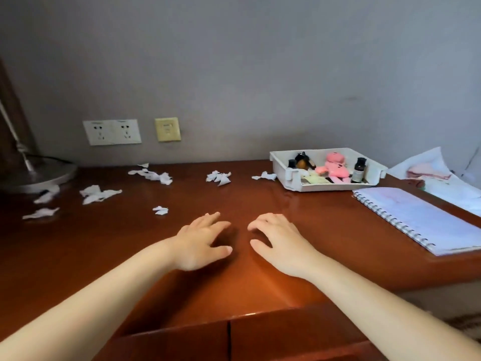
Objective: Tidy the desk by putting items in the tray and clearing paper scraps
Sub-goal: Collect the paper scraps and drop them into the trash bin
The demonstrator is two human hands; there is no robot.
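Left hand (201, 243): palm down near the middle of the bench (260, 277), fingers spread and loose, nothing in its grasp.
Right hand (279, 241): palm down just beside the left, fingers curved and apart, nothing in its grasp.
Paper scraps (99, 194): strewn over the far left part of the bench, toward the back edge and left edge; well beyond both hands.
Nearest scrap (160, 210): small, just past the left hand's fingertips, apart from them.
Tray (291, 185): at the back edge toward the right corner, beyond the right hand; long axis along the back edge.
Tray contents: pink plush toy (335, 166), dark bottle (359, 170), other small items, too small to tell.
Notebook (426, 217): closed, by the right edge, spiral spine facing the hands, long axis running from back edge to front.
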